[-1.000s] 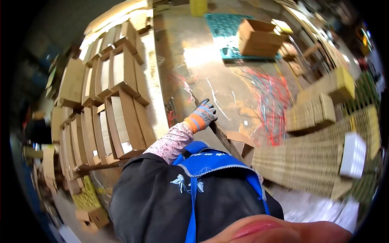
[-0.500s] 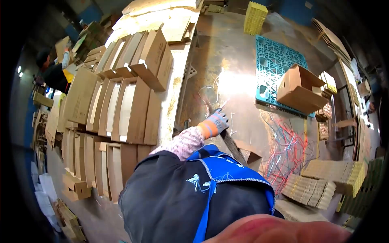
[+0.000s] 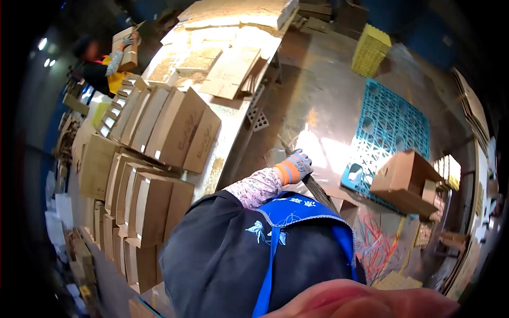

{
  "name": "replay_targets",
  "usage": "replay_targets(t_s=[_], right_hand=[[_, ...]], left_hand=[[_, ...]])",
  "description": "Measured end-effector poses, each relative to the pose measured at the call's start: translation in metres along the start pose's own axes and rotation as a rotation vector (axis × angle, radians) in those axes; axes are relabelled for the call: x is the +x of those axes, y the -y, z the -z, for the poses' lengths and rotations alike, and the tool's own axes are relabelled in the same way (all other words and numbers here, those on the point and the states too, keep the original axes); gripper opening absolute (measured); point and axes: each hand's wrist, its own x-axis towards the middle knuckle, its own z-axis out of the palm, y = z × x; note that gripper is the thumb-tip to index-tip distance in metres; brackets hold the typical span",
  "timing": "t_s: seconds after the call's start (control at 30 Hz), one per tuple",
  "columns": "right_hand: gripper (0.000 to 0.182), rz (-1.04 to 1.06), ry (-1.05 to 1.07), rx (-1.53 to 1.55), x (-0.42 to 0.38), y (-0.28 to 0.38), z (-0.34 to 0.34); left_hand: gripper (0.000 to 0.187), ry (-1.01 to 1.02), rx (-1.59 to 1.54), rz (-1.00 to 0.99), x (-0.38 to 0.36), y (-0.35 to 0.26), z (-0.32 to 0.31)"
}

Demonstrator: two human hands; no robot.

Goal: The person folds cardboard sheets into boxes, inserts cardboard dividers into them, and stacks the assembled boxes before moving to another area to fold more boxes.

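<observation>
My left hand (image 3: 295, 166), in a grey glove with an orange cuff, is closed round a long dark strap (image 3: 319, 192) with a woven-looking surface. The strap runs from above my knuckles down to the right, past the edge of my blue apron (image 3: 297, 205). Below it, part of a brown cardboard piece (image 3: 347, 210) shows beside the apron. My right hand is out of sight.
Rows of cardboard boxes (image 3: 175, 127) stand at left beside a long table (image 3: 217, 164) with flat cardboard. A co-worker (image 3: 98, 66) holds a box at upper left. A teal pallet (image 3: 389, 116), an open carton (image 3: 405, 180) and tangled red straps (image 3: 376, 241) lie right.
The view has shifted, showing more of the table and the co-worker, who now holds up a box. My left hand stays closed round the strap, slightly lower and further right in view.
</observation>
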Motion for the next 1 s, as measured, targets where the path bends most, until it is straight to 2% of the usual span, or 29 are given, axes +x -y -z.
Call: replay_targets(t_s=[0.03,0.17,0.2,0.3,0.37,0.47,0.57,0.67,0.77,0.87,0.97,1.0], right_hand=[[0.047,0.047,-0.011,-0.008,0.039,-0.002,0.011],[0.047,0.346,-0.092,-0.086,0.197,0.013,0.067],[0.048,0.396,-0.006,-0.114,0.24,0.024,0.084],[0.05,0.561,0.211,-0.265,0.376,0.101,0.15],[0.047,0.749,0.126,-0.288,0.447,0.159,0.181],[0.044,0.959,0.065,-0.306,0.533,0.249,0.216],[0.04,1.018,0.076,-0.281,0.607,0.321,0.241],[0.038,1.039,0.062,-0.425,0.677,0.373,0.27],[0.039,1.085,-0.006,-0.479,0.739,0.412,0.306],[0.045,1.057,0.05,-0.406,0.809,0.449,0.346],[0.049,1.125,0.103,-0.3,0.878,0.491,0.38],[0.049,1.188,0.053,-0.3,0.91,0.507,0.383]], left_hand=[[0.012,0.042,-0.009,0.073,0.01,0.021,0.013],[0.018,-0.018,0.038,0.361,0.021,0.097,0.05],[0.021,-0.036,0.01,0.45,0.019,0.114,0.055],[0.031,-0.131,-0.103,0.67,0.006,0.157,0.076],[0.037,-0.239,-0.129,0.755,-0.002,0.188,0.083],[0.045,-0.214,-0.098,0.901,-0.002,0.241,0.107],[0.048,-0.318,-0.108,0.95,0.008,0.309,0.118],[0.052,-0.417,-0.141,0.962,0.028,0.377,0.159],[0.053,-0.41,-0.136,0.948,0.052,0.436,0.194],[0.055,-0.541,-0.114,0.878,0.083,0.493,0.226],[0.057,-0.59,-0.083,0.892,0.116,0.546,0.251],[0.057,-0.635,-0.067,0.874,0.128,0.567,0.256]])
